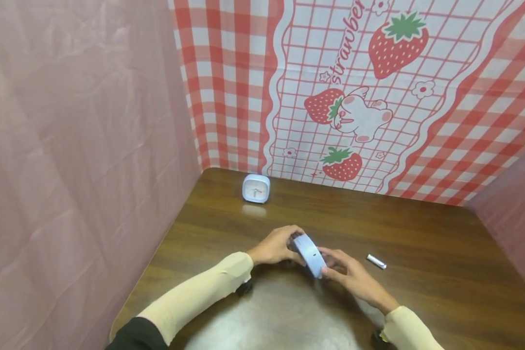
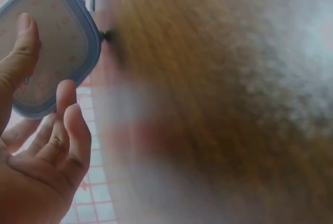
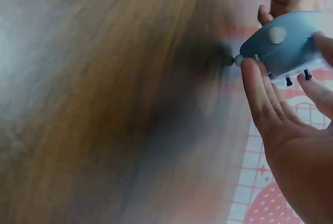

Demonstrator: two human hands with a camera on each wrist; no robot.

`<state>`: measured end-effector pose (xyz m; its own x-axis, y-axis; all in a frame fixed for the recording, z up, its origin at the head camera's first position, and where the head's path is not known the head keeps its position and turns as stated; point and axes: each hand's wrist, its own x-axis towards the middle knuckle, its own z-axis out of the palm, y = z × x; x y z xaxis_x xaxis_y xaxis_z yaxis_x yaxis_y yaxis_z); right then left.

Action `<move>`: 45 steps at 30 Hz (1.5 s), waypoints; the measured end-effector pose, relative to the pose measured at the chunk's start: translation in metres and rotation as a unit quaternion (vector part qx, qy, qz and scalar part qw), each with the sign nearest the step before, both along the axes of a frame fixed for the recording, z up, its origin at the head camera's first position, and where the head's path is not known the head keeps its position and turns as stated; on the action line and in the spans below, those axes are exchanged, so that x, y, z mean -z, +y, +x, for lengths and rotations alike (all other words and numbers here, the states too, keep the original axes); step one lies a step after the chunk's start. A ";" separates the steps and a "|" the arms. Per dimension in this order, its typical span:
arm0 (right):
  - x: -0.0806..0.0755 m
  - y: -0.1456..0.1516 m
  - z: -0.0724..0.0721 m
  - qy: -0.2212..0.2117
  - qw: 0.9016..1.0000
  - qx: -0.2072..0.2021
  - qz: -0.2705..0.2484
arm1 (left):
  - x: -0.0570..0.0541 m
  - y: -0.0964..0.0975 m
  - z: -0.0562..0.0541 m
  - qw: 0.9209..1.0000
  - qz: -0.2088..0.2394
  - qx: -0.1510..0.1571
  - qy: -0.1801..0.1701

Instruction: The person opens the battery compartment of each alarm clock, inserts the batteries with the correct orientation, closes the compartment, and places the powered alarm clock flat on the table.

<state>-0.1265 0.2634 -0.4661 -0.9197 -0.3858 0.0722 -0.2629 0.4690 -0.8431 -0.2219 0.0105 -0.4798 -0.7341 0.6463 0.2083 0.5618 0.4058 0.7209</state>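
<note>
Both hands hold a light blue alarm clock [image 1: 309, 255] tilted over the wooden table. My left hand [image 1: 277, 246] grips its left side. In the left wrist view, the left thumb lies across the pale dial of the clock [image 2: 57, 31], and fingertips reach its rim. On the opposite side, my right hand [image 1: 350, 274] pinches the casing between thumb and fingers. The right wrist view shows the back of the clock [image 3: 291, 44], with a round pale button, small black knobs and a little foot near the right hand's fingertips.
A second, similar alarm clock [image 1: 255, 188] stands upright at the table's back left, dial facing forward. A small white stick-like object [image 1: 376, 261] lies right of the hands. Behind the brown table [image 1: 442, 253] hangs a strawberry-print cloth [image 1: 345, 116]; a pink curtain [image 1: 78, 146] borders the left.
</note>
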 end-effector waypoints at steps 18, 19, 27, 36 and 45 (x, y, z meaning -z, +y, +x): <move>0.021 0.008 -0.005 0.035 0.998 0.049 0.007 | -0.008 0.002 0.006 0.999 -0.043 0.001 0.006; 0.021 0.009 -0.007 0.043 0.998 0.049 0.005 | -0.007 0.002 0.005 0.999 -0.049 0.002 0.005; 0.022 0.015 -0.006 0.048 0.996 0.076 0.012 | -0.002 -0.001 0.004 0.995 -0.099 0.020 -0.001; 0.023 0.019 -0.004 0.032 0.992 0.112 0.040 | 0.006 -0.001 0.005 0.993 -0.106 0.042 -0.009; 0.019 0.019 -0.003 0.040 0.990 0.117 0.070 | 0.005 0.000 0.008 0.995 -0.092 0.042 -0.003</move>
<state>-0.1292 0.2828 -0.4847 -0.9786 -0.1751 0.1082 -0.1963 0.6359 -0.7464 -0.2139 0.0101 -0.4851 -0.6763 0.7327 0.0758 0.5954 0.4832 0.6418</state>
